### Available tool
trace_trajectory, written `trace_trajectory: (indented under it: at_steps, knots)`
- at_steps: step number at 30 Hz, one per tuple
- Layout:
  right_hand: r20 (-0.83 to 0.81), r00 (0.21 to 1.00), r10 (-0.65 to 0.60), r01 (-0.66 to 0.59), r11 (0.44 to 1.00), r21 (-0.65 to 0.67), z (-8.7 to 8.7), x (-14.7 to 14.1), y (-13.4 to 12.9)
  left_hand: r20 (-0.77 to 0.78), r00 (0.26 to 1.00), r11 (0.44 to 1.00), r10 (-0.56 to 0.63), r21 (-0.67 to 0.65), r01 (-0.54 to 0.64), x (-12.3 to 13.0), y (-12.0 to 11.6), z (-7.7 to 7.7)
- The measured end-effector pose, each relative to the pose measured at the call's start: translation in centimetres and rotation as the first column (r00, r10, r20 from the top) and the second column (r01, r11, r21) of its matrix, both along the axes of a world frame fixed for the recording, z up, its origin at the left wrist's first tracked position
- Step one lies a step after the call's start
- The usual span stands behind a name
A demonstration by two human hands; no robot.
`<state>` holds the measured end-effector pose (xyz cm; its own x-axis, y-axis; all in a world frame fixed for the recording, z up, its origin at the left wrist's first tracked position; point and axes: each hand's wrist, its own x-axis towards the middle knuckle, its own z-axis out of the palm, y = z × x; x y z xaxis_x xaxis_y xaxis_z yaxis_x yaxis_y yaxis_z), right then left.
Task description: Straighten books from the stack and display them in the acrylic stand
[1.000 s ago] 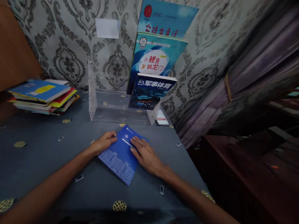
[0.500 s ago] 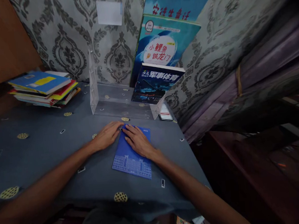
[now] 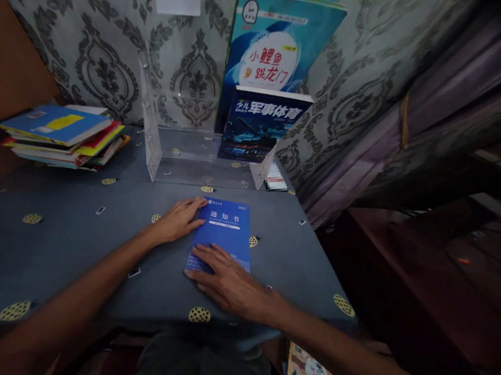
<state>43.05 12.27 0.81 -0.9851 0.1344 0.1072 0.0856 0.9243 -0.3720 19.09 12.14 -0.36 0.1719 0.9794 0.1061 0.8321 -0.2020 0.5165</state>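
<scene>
A blue booklet (image 3: 225, 227) with white Chinese lettering and "2022" lies face up on the cloth-covered table. Along its upper left edge rests my left hand (image 3: 179, 221), fingers stretched out and fingertips touching the cover's corner. My right hand (image 3: 227, 282) lies flat across the booklet's lower part, fingers spread, hiding most of the printed building there. Neither hand grips anything. Beyond the booklet stands a clear acrylic rack (image 3: 201, 171), holding a dark blue book (image 3: 263, 126) and a taller teal book (image 3: 282, 40) at its right side.
At the back left is a stack of books (image 3: 59, 133) with a blue one on top. The grey patterned tablecloth (image 3: 85, 241) ends at the right near a purple curtain (image 3: 361, 161). A colourful book (image 3: 308, 371) shows below the table's front edge.
My right hand has slid from the booklet's upper part down to its lower part, uncovering the title. My left hand stays by the upper left corner. The view has tilted down slightly.
</scene>
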Motion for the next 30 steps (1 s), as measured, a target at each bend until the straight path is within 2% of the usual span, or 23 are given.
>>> trace_trajectory:
  at_steps: [2, 5, 9, 12, 16, 19, 26, 30]
  knots:
    - [0.02, 0.999, 0.031, -0.029, 0.998, -0.055, 0.5, 0.7, -0.3, -0.011, 1.0, 1.0, -0.006, -0.005, 0.006, 0.0, -0.1, 0.1]
    - [0.048, 0.998, 0.032, -0.025, 0.991, -0.131, 0.8, 1.5, 1.0, -0.045, 0.999, 1.0, -0.021, -0.024, 0.019, -0.1, -0.1, 0.1]
    - [-0.002, 0.986, -0.166, 0.164, 0.976, -0.14, -0.3, 2.9, 5.0, -0.091, 0.995, 0.998, -0.05, -0.051, 0.046, -0.2, 0.0, 0.3]
    - [-0.058, 0.942, -0.331, 0.324, 0.94, -0.11, -1.8, 4.1, 8.4, -0.12, 0.991, 0.997, -0.065, -0.055, 0.059, 0.0, 0.2, 0.6]
    - [-0.093, 0.909, -0.406, 0.402, 0.914, -0.059, -3.0, 5.1, 10.5, -0.165, 0.984, 0.997, -0.073, -0.046, 0.067, 0.4, 0.8, 0.8]
    - [-0.09, 0.925, -0.37, 0.367, 0.929, -0.043, -2.8, 5.7, 9.3, -0.179, 0.981, 0.997, -0.078, -0.027, 0.075, 0.4, 1.1, 0.6]
    - [-0.096, 0.969, -0.229, 0.229, 0.973, -0.009, -2.3, 8.3, 2.0, -0.134, 0.988, 0.997, -0.073, -0.037, 0.069, 0.1, 1.1, 0.1]
    - [-0.111, 0.972, -0.209, 0.211, 0.978, 0.006, -2.3, 9.1, -0.3, -0.123, 0.99, 0.997, -0.073, -0.017, 0.071, 0.2, 1.1, 0.0]
